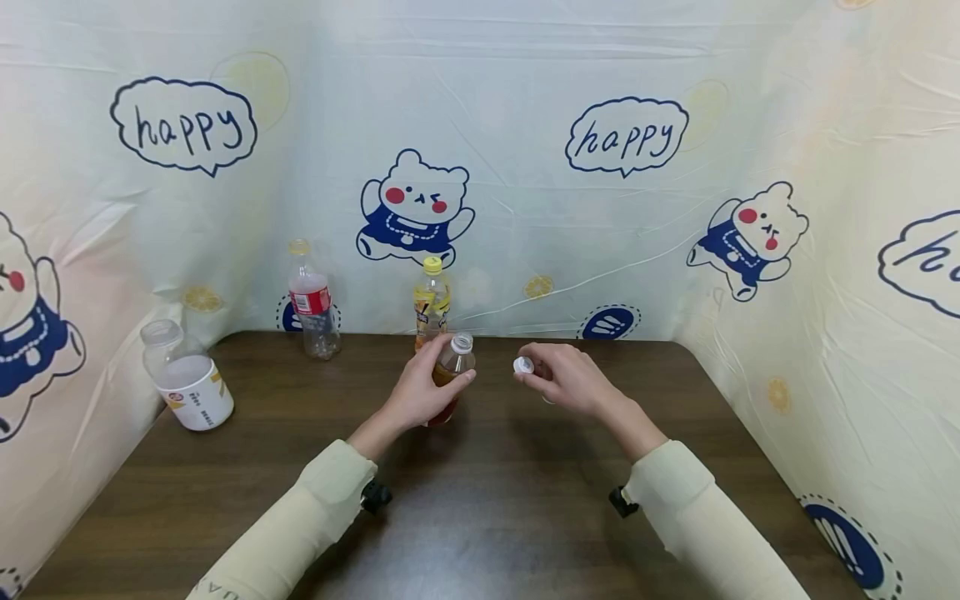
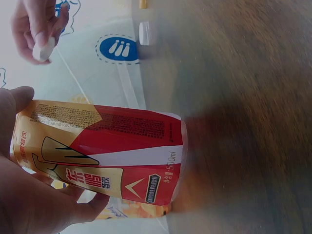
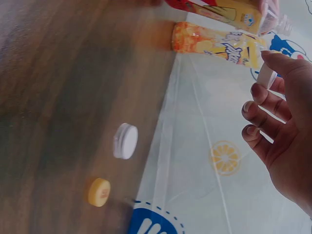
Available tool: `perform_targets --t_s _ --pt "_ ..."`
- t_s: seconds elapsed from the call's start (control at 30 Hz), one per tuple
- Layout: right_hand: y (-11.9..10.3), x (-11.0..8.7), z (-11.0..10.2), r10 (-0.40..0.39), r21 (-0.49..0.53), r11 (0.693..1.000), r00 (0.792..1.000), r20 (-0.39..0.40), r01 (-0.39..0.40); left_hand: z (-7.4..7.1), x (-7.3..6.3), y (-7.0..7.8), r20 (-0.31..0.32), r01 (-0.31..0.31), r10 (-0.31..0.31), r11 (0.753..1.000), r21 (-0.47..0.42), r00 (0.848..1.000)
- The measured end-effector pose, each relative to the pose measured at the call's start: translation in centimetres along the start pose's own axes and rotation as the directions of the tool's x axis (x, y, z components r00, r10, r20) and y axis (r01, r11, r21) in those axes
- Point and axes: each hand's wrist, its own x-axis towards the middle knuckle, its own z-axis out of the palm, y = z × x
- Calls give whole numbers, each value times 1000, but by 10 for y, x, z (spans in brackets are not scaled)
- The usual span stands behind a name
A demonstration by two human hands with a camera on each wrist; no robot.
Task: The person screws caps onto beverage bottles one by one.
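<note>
My left hand [image 1: 416, 390] grips an uncapped drink bottle [image 1: 459, 360], its thumb and fingers round the upper part. In the left wrist view the bottle has a red and gold label [image 2: 141, 141] marked 500ml. I cannot tell whether its base touches the table. To the right, my right hand [image 1: 570, 377] pinches a white bottle cap [image 1: 523, 365] between thumb and fingertip, apart from the bottle's mouth. The right wrist view shows this cap [image 3: 266, 76] clearly; the other fingers are loosely bent. Just behind the gripped bottle stands a yellow-capped bottle [image 1: 432, 300] of orange drink.
On the dark wooden table [image 1: 480, 500] a clear red-labelled bottle [image 1: 313, 304] stands at the back left. A wide-mouthed jar [image 1: 191, 383] stands near the left edge. A white lid [image 3: 126, 141] and a yellow cap [image 3: 99, 192] lie near the back edge, before the printed curtain [image 1: 510, 167].
</note>
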Motion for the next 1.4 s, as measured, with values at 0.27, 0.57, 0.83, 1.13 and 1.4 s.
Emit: perform_targets --t_s 0.27,0.57,0.83,1.13,1.4 --pt "-10 8 -14 -53 48 997 998 -37 55 8 0 5 21 -5 4 1000 15 1000" --pt "-20 18 -27 -110 153 982 994 -30 113 18 -1 16 51 -53 52 998 16 997" --pt "-26 21 -33 -137 199 971 991 -10 136 23 2 25 80 -75 74 997 13 994" --pt "-31 23 -35 -144 156 978 989 45 135 31 1 29 100 -87 87 996 -3 991" --pt "-33 24 -37 -143 127 983 986 89 132 35 3 27 113 -77 79 997 -25 990"
